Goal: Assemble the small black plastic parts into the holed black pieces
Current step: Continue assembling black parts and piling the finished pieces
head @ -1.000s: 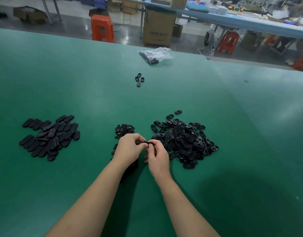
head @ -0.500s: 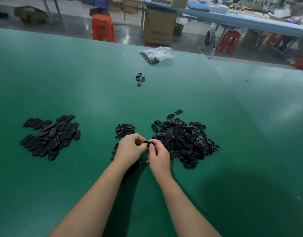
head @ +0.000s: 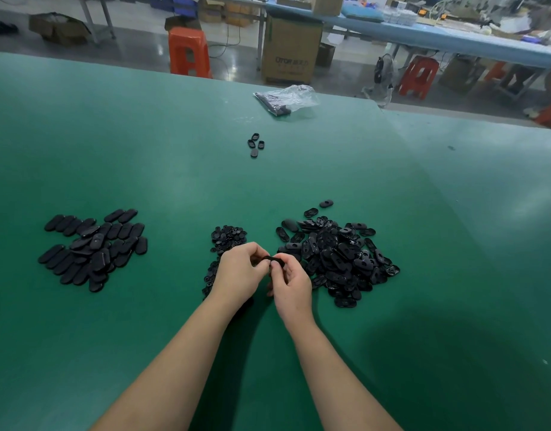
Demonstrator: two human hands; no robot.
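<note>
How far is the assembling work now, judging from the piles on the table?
Done, it seems: the smooth ovals pile at left. In hand: the left hand and right hand pinch one black piece between them. Left: the large holed pieces pile and the small parts pile, so much remains.

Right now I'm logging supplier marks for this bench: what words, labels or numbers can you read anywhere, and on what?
"OTOR": printed on the brown cardboard box on the floor beyond the green table; the characters after it and the line beneath are too blurred to read.
Black plastic parts, clear plastic bag, orange plastic stools: no readable text.
</note>
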